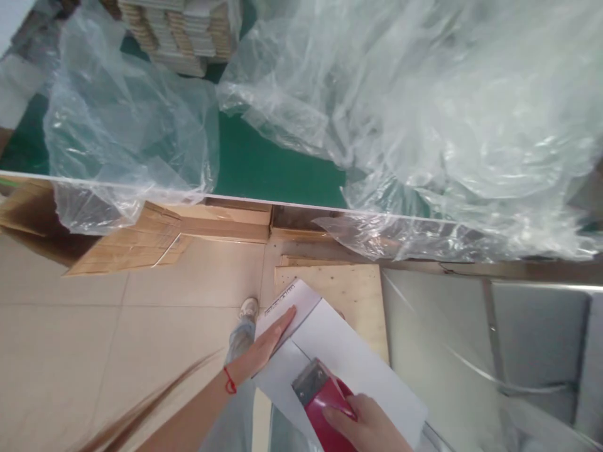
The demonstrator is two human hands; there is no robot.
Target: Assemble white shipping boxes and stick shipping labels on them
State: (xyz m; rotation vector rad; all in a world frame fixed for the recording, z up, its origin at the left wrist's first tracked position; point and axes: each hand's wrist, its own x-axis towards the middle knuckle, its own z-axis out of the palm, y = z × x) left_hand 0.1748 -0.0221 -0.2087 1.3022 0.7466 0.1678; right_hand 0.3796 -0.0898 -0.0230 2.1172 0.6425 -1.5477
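Observation:
A white cardboard box [348,358] with its flaps closed lies low in the head view. My left hand [268,342] rests flat on its left flap, fingers stretched out, a red string round the wrist. My right hand [367,424] grips a red tape dispenser [318,392] whose metal blade end presses on the seam of the box. Part of the dispenser is hidden under my fingers.
A green-topped table [277,166] with a white edge runs across above, covered with crumpled clear plastic bags [424,113] and a stack of flat cartons [183,28]. Flattened brown cardboard [141,242] lies under it. A plywood board [348,289], a metal surface [518,351] and tiled floor surround the box.

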